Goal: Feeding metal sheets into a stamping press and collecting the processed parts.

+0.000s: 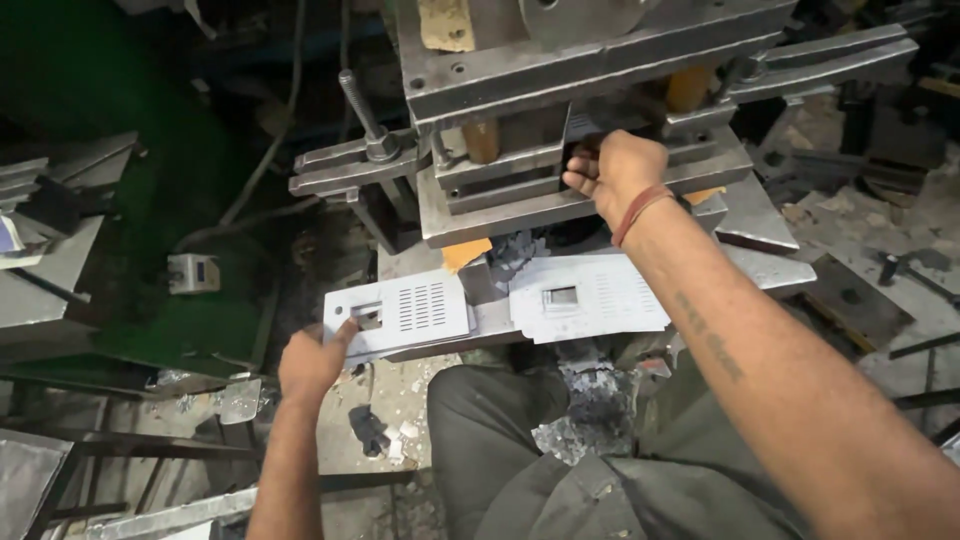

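My left hand [312, 362] grips the near left edge of a punched sheet-metal plate [410, 310] with a slot grid and a square cut-out, lying on the press bed. My right hand [615, 172] reaches into the gap of the steel press die [520, 175], fingers curled around something thin inside; what it holds is hidden. A red thread band circles that wrist. A second punched plate [590, 298] lies on the bed below my right forearm.
A clamp with a threaded bolt [365, 110] holds the die at left, and another clamp bar [830, 60] at right. Metal scrap bits [590, 395] lie by my knees. Stacked grey sheets [50, 250] sit far left. A small grey box [193, 272] rests on the green machine body.
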